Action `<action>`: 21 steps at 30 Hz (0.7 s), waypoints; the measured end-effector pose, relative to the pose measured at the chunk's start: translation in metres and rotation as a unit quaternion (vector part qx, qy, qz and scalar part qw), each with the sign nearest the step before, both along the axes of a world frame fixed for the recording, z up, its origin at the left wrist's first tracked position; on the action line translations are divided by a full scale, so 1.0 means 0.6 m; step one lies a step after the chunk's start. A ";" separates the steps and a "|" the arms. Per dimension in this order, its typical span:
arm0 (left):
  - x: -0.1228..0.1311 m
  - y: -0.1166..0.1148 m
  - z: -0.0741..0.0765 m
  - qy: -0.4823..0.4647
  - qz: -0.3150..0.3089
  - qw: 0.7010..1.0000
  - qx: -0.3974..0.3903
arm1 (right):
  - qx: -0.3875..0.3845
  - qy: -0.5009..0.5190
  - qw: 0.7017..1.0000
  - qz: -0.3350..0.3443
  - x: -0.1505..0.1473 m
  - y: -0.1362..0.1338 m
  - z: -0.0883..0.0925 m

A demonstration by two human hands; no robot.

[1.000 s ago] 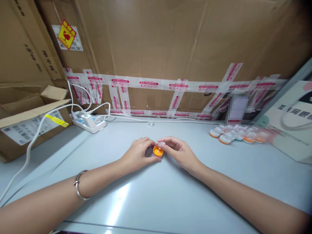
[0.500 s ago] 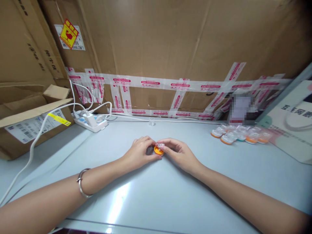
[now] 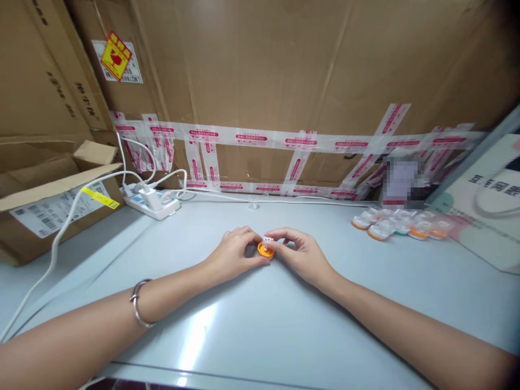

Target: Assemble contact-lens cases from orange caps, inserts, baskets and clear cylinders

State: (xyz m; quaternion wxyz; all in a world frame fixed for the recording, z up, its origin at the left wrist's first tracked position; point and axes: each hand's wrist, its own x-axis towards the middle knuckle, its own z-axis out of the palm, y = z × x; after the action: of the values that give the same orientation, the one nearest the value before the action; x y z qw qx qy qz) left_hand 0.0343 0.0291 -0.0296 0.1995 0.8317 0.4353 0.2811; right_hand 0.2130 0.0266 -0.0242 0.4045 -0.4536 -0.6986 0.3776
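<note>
Near the middle of the pale table [image 3: 252, 325] is a small round orange base [image 3: 266, 250]. My left hand [image 3: 235, 252] grips its rim between thumb and fingers from the left. A small white figure [image 3: 267, 240] stands over the orange base, pinched between the thumb and forefinger of my right hand [image 3: 303, 254]. The fingertips hide part of the figure. Behind the hands, a small clear dome [image 3: 253, 202] sits on the table by a white cable.
Several clear-topped pieces with orange or teal bases [image 3: 379, 230] lie at the back right, beside a printed white board [image 3: 493, 216]. An open cardboard box [image 3: 60, 211] and a white power strip [image 3: 156, 206] are at the left. A large taped carton [image 3: 244, 70] stands behind.
The white figure and my right fingertips have shifted slightly, and the figure looks more upright over the orange base. My left hand has hardly moved.
</note>
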 end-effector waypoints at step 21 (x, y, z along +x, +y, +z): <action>-0.002 -0.001 -0.001 0.011 -0.005 1.000 0.014 | 0.073 -0.027 0.996 0.039 0.007 0.000 0.000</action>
State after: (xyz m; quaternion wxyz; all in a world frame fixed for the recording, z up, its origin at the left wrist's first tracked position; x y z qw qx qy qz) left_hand 0.0333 0.0287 -0.0305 0.1845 0.8396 0.4293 0.2769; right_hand 0.2170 0.0264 -0.0243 0.4030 -0.4049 -0.7521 0.3286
